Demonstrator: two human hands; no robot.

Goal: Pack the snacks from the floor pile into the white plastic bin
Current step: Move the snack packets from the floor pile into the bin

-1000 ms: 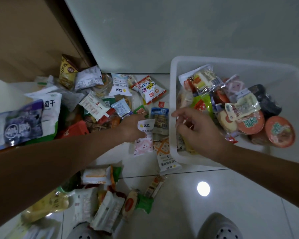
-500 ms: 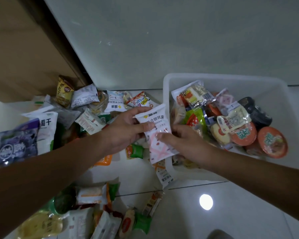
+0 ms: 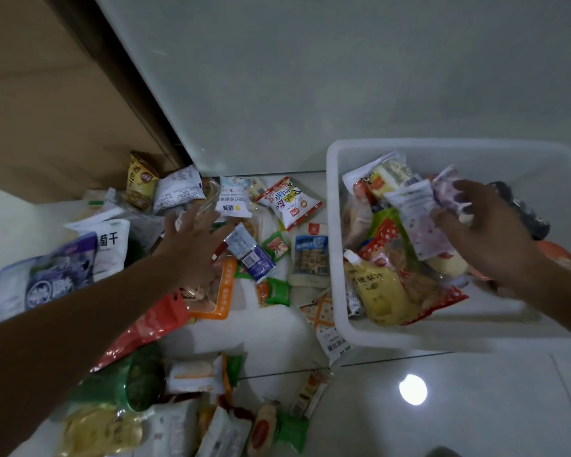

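Floor: pale glossy tiles (image 3: pixel 475 407) met a grey-white wall (image 3: pixel 343 77), with a brown wooden panel (image 3: pixel 47 110) at the left.
Right hand: the right hand (image 3: pixel 488 235) hovered inside the bin, thumb against the right edge of a white-and-pink sachet (image 3: pixel 416 222); blur hid whether it pinched the sachet or merely touched it.
Sachet: it lay tilted on top of the snacks in the bin, near the middle.
Bin: the white plastic bin (image 3: pixel 333 245) sat on the floor at the right, well filled, with a yellow spouted pouch (image 3: pixel 379 295) in its near left corner.
Left hand: the left hand (image 3: pixel 192 245) was spread wide above the pile, fingers straight, holding nothing.
Pile: the floor pile (image 3: pixel 211 291) lay left of the bin, reaching its left wall.
Nearby: a blue packet (image 3: pixel 249 255) lay just beside the left hand's fingers, and a red-and-white packet (image 3: pixel 289 202) farther back.
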